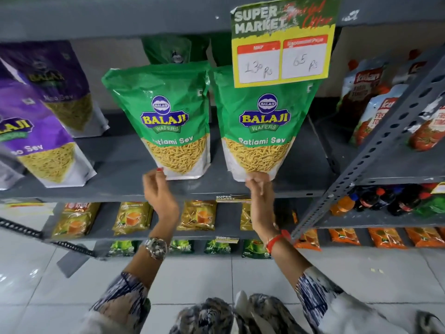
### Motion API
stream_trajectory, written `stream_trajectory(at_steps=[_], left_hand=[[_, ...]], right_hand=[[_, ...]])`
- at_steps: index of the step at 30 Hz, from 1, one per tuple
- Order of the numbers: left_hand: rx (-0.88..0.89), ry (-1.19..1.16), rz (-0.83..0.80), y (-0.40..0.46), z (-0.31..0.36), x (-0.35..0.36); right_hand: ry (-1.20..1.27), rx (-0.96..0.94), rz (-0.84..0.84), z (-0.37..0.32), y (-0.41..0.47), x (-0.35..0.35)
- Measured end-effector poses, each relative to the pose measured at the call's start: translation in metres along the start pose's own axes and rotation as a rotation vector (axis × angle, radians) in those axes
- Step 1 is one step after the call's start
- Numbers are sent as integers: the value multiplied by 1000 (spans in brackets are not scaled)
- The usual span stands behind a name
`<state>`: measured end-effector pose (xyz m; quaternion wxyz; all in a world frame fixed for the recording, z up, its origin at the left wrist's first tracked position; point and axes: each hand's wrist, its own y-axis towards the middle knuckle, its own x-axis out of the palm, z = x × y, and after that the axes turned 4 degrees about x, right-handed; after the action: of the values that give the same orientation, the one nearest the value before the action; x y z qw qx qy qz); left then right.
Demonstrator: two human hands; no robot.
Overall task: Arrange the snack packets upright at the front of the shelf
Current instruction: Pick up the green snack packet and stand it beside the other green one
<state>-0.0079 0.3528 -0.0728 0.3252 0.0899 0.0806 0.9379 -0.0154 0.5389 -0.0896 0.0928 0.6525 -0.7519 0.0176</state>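
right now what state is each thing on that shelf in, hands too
left green packet: upright at the shelf front
right green packet: upright, top partly behind the price sign
purple packets: standing, leaning in this view
back green packet: upright behind the front pair
left hand: fingers loosely curled, at the left packet's bottom corner
right hand: pinching the right packet's bottom edge

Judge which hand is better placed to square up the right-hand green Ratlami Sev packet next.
Right. The right hand already pinches the bottom edge of the right green packet. The left hand sits by the left green packet, its fingers loosely curled.
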Motion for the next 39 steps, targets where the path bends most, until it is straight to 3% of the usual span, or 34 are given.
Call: stream_trajectory(at_steps=[2,5,10,14,26,39], left_hand=[[-32,-4,14,31,-6,-12],[-113,10,-185,73,-10,-15],[-82,-79,-448,96,-4,0],[-217,-164,-603,100,-1,-2],[-231,-149,-640,133,-12,-27],[-210,-207,-720,124,-12,-34]], right_hand=[[-51,23,-157,0,2,26],[-152,130,-341,-2,16,65],[-85,227,-172,-18,37,113],[-67,259,-163,-26,41,127],[8,226,-200,-1,37,163],[55,201,-164,3,31,157]])
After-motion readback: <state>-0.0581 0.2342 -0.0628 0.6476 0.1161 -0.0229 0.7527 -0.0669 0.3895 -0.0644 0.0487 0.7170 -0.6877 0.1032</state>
